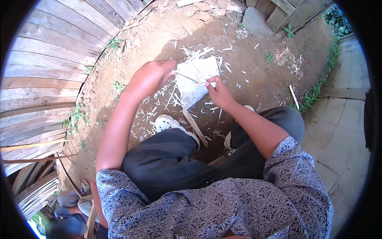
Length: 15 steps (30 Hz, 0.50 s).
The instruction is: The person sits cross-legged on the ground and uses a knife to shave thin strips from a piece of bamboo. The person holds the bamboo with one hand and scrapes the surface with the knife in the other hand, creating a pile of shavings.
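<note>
My left hand (153, 77) is closed around one end of a thin pale stick (187, 77). The stick runs rightward across a flat grey slab (191, 93) standing on the dirt in front of my knees. My right hand (219, 95) is closed on a small pale blade (213, 84), which meets the stick's other end over the slab. A brown wooden bar (195, 128) runs from under the slab back toward my legs. Pale shavings (159, 107) lie scattered around the slab and my white shoe (167, 122).
A curved wall of weathered planks (43, 79) fills the left. A grey rock (254, 20) lies at the far edge of the dirt. A paved path (342, 119) runs along the right. Another person (69, 203) sits at the lower left.
</note>
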Motion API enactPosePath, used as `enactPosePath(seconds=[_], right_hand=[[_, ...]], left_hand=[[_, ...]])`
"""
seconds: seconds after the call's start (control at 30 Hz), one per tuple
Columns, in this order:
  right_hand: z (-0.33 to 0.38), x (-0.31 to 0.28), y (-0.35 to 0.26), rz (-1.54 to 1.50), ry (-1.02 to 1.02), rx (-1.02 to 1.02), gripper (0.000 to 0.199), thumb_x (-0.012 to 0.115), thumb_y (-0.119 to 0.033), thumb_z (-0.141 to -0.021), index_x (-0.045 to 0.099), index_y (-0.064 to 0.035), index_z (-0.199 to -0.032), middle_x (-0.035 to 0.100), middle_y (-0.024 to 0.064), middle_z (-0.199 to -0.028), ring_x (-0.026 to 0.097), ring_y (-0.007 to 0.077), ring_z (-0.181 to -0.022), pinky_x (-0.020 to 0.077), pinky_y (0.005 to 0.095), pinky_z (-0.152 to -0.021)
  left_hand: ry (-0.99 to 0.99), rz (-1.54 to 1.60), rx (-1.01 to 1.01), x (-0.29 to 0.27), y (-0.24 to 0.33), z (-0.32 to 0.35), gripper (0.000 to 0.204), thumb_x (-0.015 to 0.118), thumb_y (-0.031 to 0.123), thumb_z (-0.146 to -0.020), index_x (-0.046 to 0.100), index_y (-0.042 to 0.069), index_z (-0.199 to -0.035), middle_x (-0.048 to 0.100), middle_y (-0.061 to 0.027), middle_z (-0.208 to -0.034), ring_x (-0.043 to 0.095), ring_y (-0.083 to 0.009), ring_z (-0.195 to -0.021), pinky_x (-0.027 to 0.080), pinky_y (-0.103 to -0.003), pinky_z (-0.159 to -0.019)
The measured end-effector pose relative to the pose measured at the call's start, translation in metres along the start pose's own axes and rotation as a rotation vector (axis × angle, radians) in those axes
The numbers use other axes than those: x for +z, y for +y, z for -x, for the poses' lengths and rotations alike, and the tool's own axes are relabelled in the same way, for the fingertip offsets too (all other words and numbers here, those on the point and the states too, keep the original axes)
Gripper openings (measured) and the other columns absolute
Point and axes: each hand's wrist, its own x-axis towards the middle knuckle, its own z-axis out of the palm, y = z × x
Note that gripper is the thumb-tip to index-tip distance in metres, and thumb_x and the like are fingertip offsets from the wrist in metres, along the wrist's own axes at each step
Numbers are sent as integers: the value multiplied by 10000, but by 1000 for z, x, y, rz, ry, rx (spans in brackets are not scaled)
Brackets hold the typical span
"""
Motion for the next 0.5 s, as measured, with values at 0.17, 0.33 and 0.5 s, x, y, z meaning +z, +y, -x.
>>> enactPosePath(seconds=[0.17,0.33,0.5], right_hand=[[-3,8,-30,-251,-106,-65,360,565,-376,-1047,536,-106,-1284,551,46,-656,517,166,-593,436,372,-623],[8,7,-49,-349,-153,-56,348,566,-362,-1053,532,-102,-1282,547,36,-651,513,156,-593,424,362,-611],[7,14,-58,-335,-141,-182,317,558,-333,-1068,512,-98,-1276,533,26,-659,494,128,-587,406,339,-579]], left_hand=[[-6,-1,-41,-6,-4,-2,116,682,154,-951,629,58,-988,690,-181,-823,683,-392,-789,517,-468,-687],[-11,67,-43,-4,-4,1,123,686,131,-927,608,58,-989,680,-208,-811,683,-421,-815,526,-500,-700],[-3,54,-55,-4,3,-2,120,692,125,-942,613,42,-978,674,-203,-812,679,-407,-787,512,-465,-676]])
